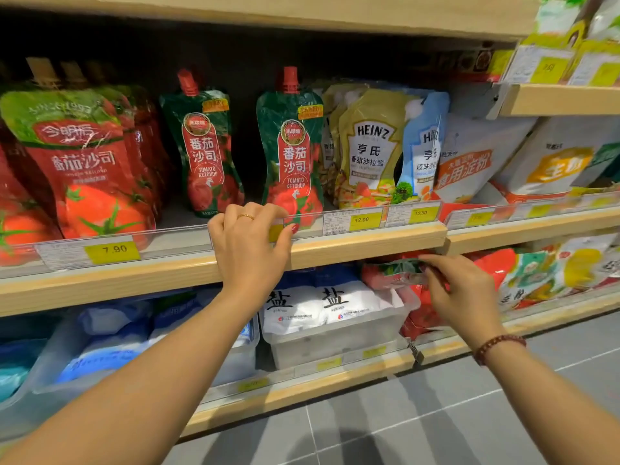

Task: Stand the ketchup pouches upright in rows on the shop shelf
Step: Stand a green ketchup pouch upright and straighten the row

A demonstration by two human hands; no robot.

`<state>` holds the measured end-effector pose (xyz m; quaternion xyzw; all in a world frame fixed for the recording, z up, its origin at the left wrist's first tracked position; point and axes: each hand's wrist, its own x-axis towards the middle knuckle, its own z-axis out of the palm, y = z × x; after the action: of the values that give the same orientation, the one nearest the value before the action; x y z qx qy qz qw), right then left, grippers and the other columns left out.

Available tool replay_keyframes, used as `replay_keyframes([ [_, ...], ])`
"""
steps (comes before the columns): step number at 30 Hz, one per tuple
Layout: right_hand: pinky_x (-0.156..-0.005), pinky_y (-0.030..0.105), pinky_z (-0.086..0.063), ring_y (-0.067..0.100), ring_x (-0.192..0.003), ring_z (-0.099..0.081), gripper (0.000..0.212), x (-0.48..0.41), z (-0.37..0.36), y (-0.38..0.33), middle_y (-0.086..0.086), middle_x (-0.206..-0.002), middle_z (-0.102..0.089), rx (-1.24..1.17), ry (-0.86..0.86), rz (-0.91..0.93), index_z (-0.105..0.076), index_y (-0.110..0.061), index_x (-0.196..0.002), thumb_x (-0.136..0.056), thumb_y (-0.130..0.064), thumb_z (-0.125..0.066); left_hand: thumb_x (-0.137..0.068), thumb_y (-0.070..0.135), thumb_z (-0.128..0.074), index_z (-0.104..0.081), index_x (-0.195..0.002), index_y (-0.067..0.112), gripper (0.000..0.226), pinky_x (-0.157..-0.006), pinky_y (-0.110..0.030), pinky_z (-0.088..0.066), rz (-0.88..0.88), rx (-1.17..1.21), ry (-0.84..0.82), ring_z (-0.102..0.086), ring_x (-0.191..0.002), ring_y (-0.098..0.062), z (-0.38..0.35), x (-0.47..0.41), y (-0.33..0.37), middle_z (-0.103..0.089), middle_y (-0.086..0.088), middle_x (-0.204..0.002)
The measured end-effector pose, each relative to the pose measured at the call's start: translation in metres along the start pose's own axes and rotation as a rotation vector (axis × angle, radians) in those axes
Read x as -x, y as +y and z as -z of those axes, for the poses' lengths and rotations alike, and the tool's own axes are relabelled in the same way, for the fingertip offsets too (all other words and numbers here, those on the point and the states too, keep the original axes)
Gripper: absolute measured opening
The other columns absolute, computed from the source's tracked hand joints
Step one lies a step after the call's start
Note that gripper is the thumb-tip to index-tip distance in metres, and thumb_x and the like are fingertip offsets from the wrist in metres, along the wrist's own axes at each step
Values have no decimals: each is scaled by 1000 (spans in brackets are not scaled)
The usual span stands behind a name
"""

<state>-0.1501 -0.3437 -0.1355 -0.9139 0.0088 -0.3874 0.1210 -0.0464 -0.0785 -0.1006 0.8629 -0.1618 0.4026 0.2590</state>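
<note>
Right now your left hand (248, 236) sits at the front of the shelf (369, 241). Its fingers curl over the clear price strip (188, 231) and the thumb presses on the strip's face, just below the right green pouch (292, 156). That pouch and the left green pouch (204, 152) both stand upright with red caps, well apart from each other. Each reads "番茄沙司 TOMATO KETCHUP".

Your right hand (463, 290) is lower, in front of the shelf beneath. It pinches one end of a third pouch (391, 271), green and red, which lies on its side. Its print is too blurred to read.

At the left, red pouches (80, 162) marked "番茄沙司" with tomato pictures stand one behind another above a yellow tag (112, 251) reading 7.90. Just beside the right green pouch stands a yellowish Heinz pouch (369, 152) labelled "HEINZ 亨氏", then a pale blue Heinz pouch (424, 146). The tags under them both read 12.00. Further right, a white bag (466, 169) reads "食用淀粉".

On the lower shelf, white bags of salt (332, 297) marked "盐" lie in a clear bin (335, 344).
</note>
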Motion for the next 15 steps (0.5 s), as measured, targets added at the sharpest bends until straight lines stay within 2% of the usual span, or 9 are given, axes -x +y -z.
replay_keyframes([
  [2,-64,28,-47,27,-65,-65,16,-20,13,-8,10,-74,-71,4,1,16,-72,-4,-91,-76,1,-70,-80,34,-69,-65,-94,25,17,-81,-29,-19,15,41,-11,-51,-95,-23,3,0,2,-65,4,-92],
  [5,-67,28,-49,20,-68,-64,8,-45,32,-22,6,-75,-72,-139,-36,-80,-74,-5,-85,-78,-7,-71,-78,33,-71,-64,-102,24,26,-86,-27,-18,-25,119,-10,-49,-102,-21,9,-1,6,-64,4,-100],
  [7,-63,25,-47,14,-66,-62,1,-62,43,-31,-1,-67,-67,-270,-40,-173,-74,-10,-75,-75,-11,-75,-78,34,-71,-64,-103,22,29,-86,-28,-25,-117,214,-26,-48,-102,-18,15,-4,13,-63,4,-102],
  [8,-62,24,-47,11,-64,-62,5,-70,48,-37,-4,-64,-66,-342,-42,-229,-72,-14,-70,-73,-12,-76,-78,35,-71,-64,-104,21,30,-86,-28,-29,-165,288,-59,-49,-101,-17,18,-6,17,-63,4,-103],
  [10,-56,21,-48,8,-57,-61,13,-84,59,-49,-5,-59,-65,-534,-62,-311,-68,-14,-62,-70,-11,-79,-77,38,-73,-64,-107,21,36,-87,-19,-37,-190,483,-209,-51,-102,-11,25,-11,27,-62,7,-104],
  [12,-51,21,-50,12,-54,-63,14,-95,66,-65,2,-57,-67,-726,-105,-345,-69,-8,-60,-67,-9,-80,-72,38,-77,-61,-112,28,44,-86,-9,-41,-82,720,-454,-54,-103,0,34,-13,37,-61,13,-109],
  [15,-52,26,-53,17,-58,-66,12,-107,71,-89,6,-60,-70,-892,-168,-349,-71,-11,-59,-65,-14,-81,-65,30,-84,-60,-112,35,53,-86,-24,-53,72,935,-754,-60,-105,-3,38,-13,42,-66,13,-111],
])
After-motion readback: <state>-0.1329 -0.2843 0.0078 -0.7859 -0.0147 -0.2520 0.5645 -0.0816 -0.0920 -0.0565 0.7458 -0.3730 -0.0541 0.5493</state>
